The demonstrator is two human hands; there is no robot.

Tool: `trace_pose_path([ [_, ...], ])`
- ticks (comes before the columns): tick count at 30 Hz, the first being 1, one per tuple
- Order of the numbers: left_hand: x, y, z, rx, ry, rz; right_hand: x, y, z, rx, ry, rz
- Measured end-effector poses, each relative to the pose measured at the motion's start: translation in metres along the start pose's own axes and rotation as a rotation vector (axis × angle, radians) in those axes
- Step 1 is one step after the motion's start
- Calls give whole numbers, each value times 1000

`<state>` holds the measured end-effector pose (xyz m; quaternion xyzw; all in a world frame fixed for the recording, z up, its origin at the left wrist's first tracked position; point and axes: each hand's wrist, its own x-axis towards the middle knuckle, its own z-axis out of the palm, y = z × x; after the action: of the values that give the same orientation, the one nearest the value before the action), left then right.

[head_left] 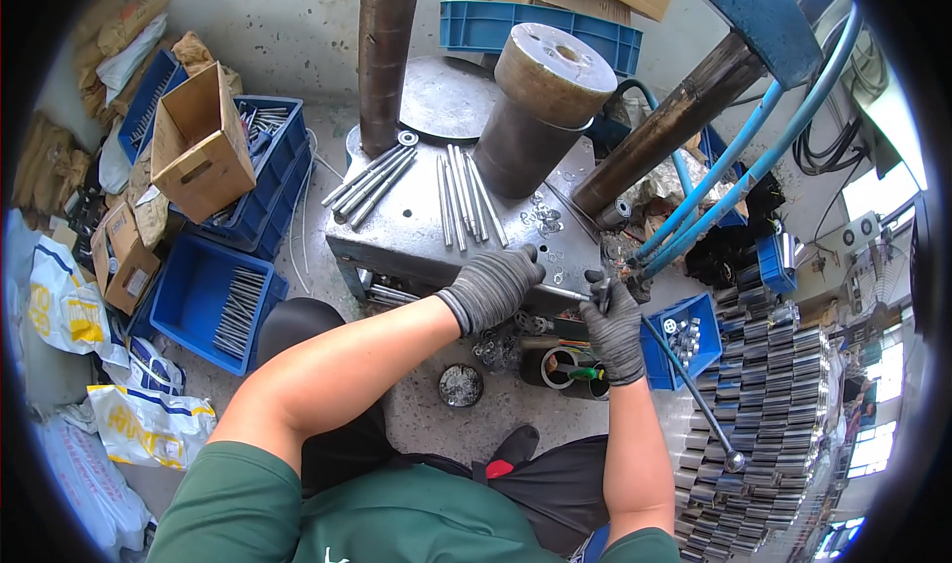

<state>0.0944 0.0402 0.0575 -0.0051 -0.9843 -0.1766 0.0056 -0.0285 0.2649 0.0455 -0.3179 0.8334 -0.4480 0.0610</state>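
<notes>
Both hands wear grey knit gloves. My left hand grips one end of a thin metal rod at the front edge of a steel press table. My right hand pinches the rod's other end just right of it. Several more long rods lie side by side on the table top, another bundle of rods to their left. Small washers lie scattered near a thick steel cylinder.
Blue crates with rods stand on the floor at left, beside an open cardboard box. A small blue bin of parts and stacked metal pieces sit at right. Blue hoses run down from upper right. Bags lie at far left.
</notes>
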Motion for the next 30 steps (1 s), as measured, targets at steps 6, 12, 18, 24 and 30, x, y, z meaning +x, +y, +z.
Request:
trace_pose_path([
  [6, 10, -23, 13, -564, 409, -162, -9, -23, 13, -268, -152, -426],
  [12, -9, -19, -29, -1026, 427, -322, -6, -37, 22, -438, -279, -339],
  [18, -14, -2, -44, -1383, 336, -362, 9, 0, 11, 205, -83, -15],
  [24, -22, -2, -46, -1427, 122, -411, -9, -64, -3, 1284, -176, 626],
  [30, -21, -2, -48, -1418, 92, -473, -32, -80, 0, 251, -166, 71],
])
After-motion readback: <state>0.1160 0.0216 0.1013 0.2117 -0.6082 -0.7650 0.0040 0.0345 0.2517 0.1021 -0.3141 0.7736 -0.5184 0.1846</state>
